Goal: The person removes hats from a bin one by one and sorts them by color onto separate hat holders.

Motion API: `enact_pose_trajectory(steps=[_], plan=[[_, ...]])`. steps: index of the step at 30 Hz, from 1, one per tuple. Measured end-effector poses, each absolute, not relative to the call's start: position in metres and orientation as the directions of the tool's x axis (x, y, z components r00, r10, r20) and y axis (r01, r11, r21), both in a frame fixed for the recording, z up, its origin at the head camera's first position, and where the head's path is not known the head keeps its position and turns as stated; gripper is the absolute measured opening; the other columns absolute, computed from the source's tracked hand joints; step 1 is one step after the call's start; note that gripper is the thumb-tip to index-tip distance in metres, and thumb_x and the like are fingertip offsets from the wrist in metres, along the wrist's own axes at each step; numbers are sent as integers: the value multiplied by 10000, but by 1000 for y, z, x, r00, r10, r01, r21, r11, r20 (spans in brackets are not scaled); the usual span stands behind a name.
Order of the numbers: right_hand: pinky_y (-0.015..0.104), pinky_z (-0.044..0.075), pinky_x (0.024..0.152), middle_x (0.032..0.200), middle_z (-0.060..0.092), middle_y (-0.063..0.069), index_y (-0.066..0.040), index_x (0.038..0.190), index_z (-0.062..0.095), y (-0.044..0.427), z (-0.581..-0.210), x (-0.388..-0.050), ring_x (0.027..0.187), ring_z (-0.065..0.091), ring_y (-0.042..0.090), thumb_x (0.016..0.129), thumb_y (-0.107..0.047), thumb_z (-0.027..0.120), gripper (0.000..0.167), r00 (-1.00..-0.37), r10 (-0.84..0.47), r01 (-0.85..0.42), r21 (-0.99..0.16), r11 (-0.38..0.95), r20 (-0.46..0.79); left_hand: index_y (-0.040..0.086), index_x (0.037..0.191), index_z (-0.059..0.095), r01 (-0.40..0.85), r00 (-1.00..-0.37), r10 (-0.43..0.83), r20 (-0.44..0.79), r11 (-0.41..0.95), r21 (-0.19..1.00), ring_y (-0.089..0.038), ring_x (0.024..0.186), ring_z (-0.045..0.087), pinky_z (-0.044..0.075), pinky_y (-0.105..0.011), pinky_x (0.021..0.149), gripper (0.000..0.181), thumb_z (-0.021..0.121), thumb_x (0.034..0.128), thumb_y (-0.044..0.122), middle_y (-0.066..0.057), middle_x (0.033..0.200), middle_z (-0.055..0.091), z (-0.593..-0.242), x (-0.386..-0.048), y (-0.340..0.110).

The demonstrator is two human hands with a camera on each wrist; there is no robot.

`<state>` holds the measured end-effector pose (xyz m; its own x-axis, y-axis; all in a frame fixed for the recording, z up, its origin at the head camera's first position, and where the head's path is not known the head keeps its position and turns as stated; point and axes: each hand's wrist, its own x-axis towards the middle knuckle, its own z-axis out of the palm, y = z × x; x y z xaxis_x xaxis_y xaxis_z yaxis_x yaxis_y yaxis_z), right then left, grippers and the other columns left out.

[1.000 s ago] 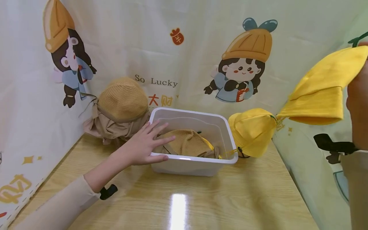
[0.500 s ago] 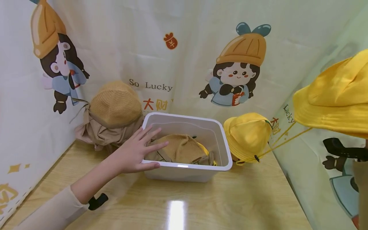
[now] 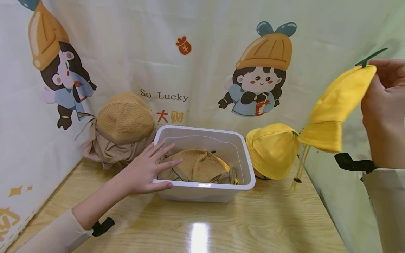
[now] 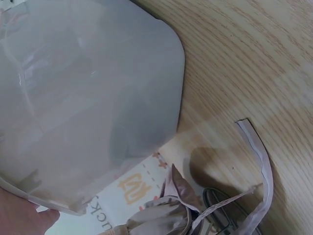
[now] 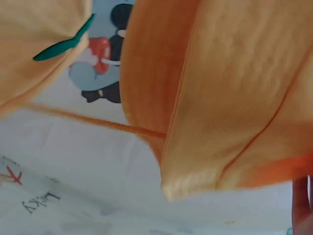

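My right hand [image 3: 384, 112] pinches a yellow bucket hat [image 3: 335, 109] by its crown, beside a green leaf-shaped tip. The hat hangs in the air at the right, its cord dangling below. In the right wrist view its yellow cloth [image 5: 234, 93] fills much of the frame. Just left of it, another yellow bucket hat [image 3: 273, 151] sits on the table. My left hand [image 3: 142, 174], fingers spread, rests on the left rim of a pale plastic bin [image 3: 202, 195]. Inside lies a tan knitted hat [image 3: 200, 165], with a bit of yellow cloth partly hidden behind it.
Left of the bin, a tan knitted hat [image 3: 124, 117] with brownish cloth stands against the printed curtain [image 3: 209, 70]. Curtain walls enclose the back and sides of the wooden table [image 3: 240, 225]. A loose strap [image 4: 261, 166] lies near the bin.
The right hand's yellow hat swung out to the right, then came back left and hangs lower, near the standing yellow hat. The left hand stays on the bin. The head view shifted slightly.
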<state>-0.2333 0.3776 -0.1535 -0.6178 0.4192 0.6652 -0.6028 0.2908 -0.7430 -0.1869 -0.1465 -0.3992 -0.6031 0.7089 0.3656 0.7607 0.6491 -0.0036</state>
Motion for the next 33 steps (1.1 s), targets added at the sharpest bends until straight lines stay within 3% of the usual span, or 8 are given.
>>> enact_pose_trajectory(steps=[2, 4, 9, 16, 21, 25, 28, 33], plan=[[127, 504, 810, 967, 631, -82, -141, 1083, 722, 376, -160, -241, 831, 584, 7, 951, -109, 647, 155, -545, 404, -501, -672, 545, 735, 410, 1525, 382, 763, -600, 710, 368, 647, -3, -365, 1521, 153, 191, -630, 1172, 703, 547, 898, 683, -86, 1654, 209, -400, -187, -147], [97, 498, 802, 958, 631, -166, -196, 1067, 736, 374, -165, -245, 831, 588, -36, 969, -137, 607, 172, -501, 355, -415, -579, 702, 790, 397, 1521, 399, 766, -594, 710, 378, 643, -4, -372, 1518, 164, 196, -639, 1166, 705, 546, 895, 688, -90, 1653, 215, -400, -188, -146], [114, 520, 830, 931, 652, -231, -165, 1012, 762, 374, -182, -253, 839, 634, -45, 940, -141, 640, 143, -497, 254, -412, -483, 773, 830, 366, 1516, 423, 766, -605, 708, 365, 642, 23, -377, 1519, 157, 203, -649, 1158, 708, 555, 896, 682, -94, 1648, 230, -396, -187, -145], [138, 526, 850, 927, 653, -172, -113, 1012, 746, 373, -192, -252, 880, 646, 15, 928, -47, 626, 161, -548, 242, -489, -542, 683, 800, 451, 1540, 310, 737, -676, 710, 199, 660, 145, -375, 1519, 155, 166, -653, 1168, 719, 532, 903, 702, -39, 1627, 293, -373, -187, -143], [143, 521, 843, 932, 695, -48, 10, 1012, 717, 370, -191, -250, 911, 668, 104, 906, 24, 612, 150, -619, 251, -566, -643, 516, 745, 313, 1533, 403, 801, -598, 759, 257, 553, 230, -343, 1434, 371, 330, -600, 1119, 675, 594, 940, 573, -57, 1544, 440, -336, -202, -120], [165, 538, 849, 948, 735, 56, 90, 983, 680, 369, -196, -252, 933, 683, 177, 885, 65, 606, 126, -658, 227, -651, -694, 307, 718, 275, 1524, 426, 821, -552, 779, 299, 445, 357, -217, 1380, 457, 411, -491, 1091, 614, 596, 974, 488, -7, 1512, 482, -304, -215, -85], [184, 549, 848, 934, 749, 93, 118, 956, 662, 368, -203, -256, 937, 691, 204, 878, 89, 603, 103, -665, 175, -698, -687, 201, 726, 279, 1522, 427, 782, -562, 772, 298, 377, 496, -155, 1356, 481, 423, -438, 1091, 578, 591, 991, 439, 46, 1497, 499, -284, -226, -55], [192, 551, 850, 927, 754, 101, 141, 941, 648, 365, -213, -261, 936, 699, 209, 875, 107, 617, 81, -657, 121, -728, -667, 159, 744, 287, 1532, 403, 661, -617, 747, 248, 321, 678, -149, 1343, 492, 441, -413, 1077, 555, 568, 1012, 388, 53, 1519, 475, -263, -246, -10]])
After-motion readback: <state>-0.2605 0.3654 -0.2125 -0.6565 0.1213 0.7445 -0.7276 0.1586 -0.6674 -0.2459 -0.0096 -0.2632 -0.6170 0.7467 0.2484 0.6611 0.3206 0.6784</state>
